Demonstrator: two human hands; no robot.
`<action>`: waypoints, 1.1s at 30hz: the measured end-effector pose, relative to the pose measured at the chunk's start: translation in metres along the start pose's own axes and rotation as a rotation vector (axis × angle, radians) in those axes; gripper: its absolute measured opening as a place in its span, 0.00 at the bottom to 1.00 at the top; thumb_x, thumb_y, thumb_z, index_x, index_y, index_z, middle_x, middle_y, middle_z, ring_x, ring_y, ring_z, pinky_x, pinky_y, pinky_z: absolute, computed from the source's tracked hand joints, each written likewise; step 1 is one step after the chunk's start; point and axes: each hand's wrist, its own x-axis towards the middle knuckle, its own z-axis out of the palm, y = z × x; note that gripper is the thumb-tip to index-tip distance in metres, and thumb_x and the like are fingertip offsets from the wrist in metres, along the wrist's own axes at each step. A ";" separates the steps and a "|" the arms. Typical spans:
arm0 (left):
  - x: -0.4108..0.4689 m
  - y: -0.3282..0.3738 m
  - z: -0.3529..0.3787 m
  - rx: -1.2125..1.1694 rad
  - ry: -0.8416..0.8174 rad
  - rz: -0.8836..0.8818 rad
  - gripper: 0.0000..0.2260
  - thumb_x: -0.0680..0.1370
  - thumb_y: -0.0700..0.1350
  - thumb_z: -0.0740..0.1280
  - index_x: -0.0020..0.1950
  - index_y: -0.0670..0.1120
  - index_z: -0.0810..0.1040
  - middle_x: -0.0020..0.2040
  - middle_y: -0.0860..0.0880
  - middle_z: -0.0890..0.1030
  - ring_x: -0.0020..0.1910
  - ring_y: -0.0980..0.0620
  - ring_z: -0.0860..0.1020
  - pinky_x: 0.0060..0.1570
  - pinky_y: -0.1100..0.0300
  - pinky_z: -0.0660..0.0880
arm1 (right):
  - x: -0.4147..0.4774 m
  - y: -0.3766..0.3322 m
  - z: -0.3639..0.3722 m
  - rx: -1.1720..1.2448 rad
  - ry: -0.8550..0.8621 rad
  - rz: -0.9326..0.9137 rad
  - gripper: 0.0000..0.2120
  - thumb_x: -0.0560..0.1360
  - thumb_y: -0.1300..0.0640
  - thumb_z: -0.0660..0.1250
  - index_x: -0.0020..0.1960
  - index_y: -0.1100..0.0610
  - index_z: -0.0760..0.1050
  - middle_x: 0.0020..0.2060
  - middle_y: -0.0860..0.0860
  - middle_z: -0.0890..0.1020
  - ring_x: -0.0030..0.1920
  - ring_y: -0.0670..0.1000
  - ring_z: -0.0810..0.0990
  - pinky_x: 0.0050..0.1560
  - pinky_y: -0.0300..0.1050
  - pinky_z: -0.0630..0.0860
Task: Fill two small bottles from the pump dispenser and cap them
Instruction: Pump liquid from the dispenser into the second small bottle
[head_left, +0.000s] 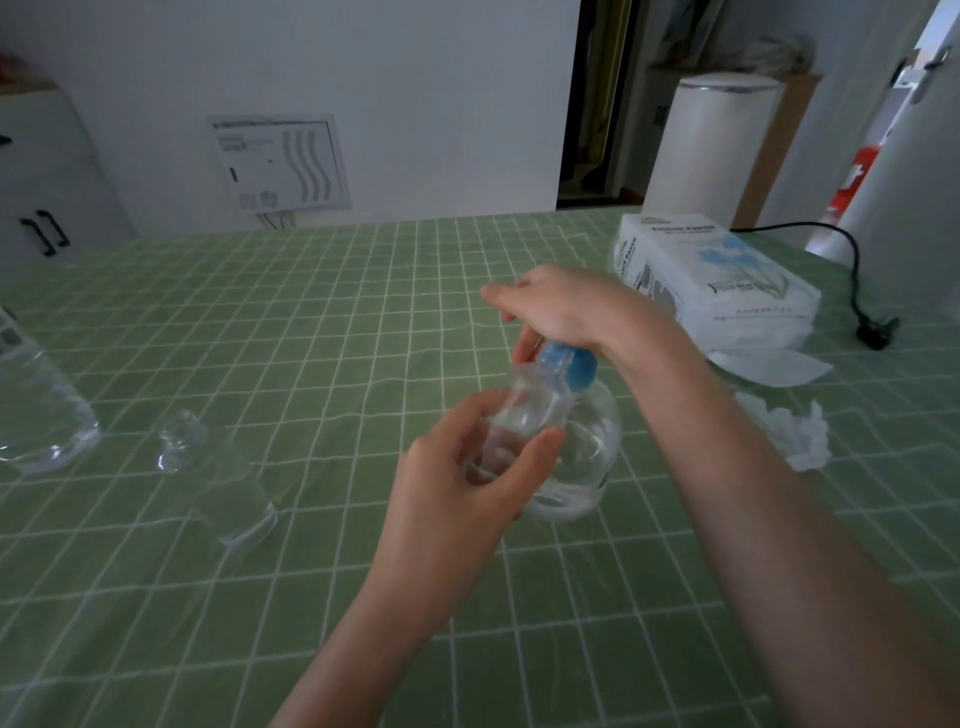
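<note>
subject: small bottle (524, 410), clear plastic, held tilted above the green checked tablecloth (311, 312), its mouth raised to the blue pump head (563, 364) of the pump dispenser (592, 447); the dispenser stands on the cloth just behind it.

left hand (457, 467): fingers and thumb wrapped round the lower body of the small bottle, grasping it.

right hand (561, 312): laid over the pump head from above, thumb curled down its near side; it appears to grip the head, though the palm hides the contact.

second small bottle (218, 483): upright on the cloth, well apart to the left, untouched; fill level cannot be read through the blur; no caps made out.

handling assessment: the small bottle is judged light and thin-walled; a hard squeeze would likely dent it or push liquid out; wet plastic may turn slippery; hold at mid-body, clear of the neck. the dispenser looks heavier and steady on its broad base; press squarely on the head so it does not tip.
</note>
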 end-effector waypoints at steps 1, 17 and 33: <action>0.000 0.000 0.000 0.004 0.001 -0.009 0.12 0.65 0.56 0.68 0.47 0.57 0.78 0.31 0.59 0.82 0.26 0.64 0.77 0.25 0.73 0.70 | 0.000 0.001 0.001 -0.001 -0.003 0.002 0.28 0.80 0.41 0.53 0.70 0.60 0.68 0.61 0.58 0.78 0.60 0.56 0.76 0.52 0.47 0.65; -0.001 0.002 0.001 -0.037 -0.003 0.015 0.09 0.68 0.53 0.68 0.48 0.57 0.78 0.30 0.59 0.81 0.26 0.65 0.77 0.25 0.74 0.70 | -0.006 -0.006 -0.007 -0.023 0.032 -0.033 0.26 0.81 0.44 0.53 0.69 0.62 0.68 0.52 0.57 0.82 0.56 0.55 0.78 0.50 0.45 0.64; 0.000 0.000 0.000 -0.029 0.000 0.002 0.10 0.67 0.55 0.68 0.48 0.58 0.78 0.31 0.57 0.82 0.26 0.62 0.77 0.25 0.72 0.70 | -0.006 -0.006 -0.007 0.010 0.054 -0.059 0.23 0.80 0.45 0.55 0.63 0.62 0.73 0.47 0.58 0.84 0.49 0.54 0.81 0.41 0.44 0.67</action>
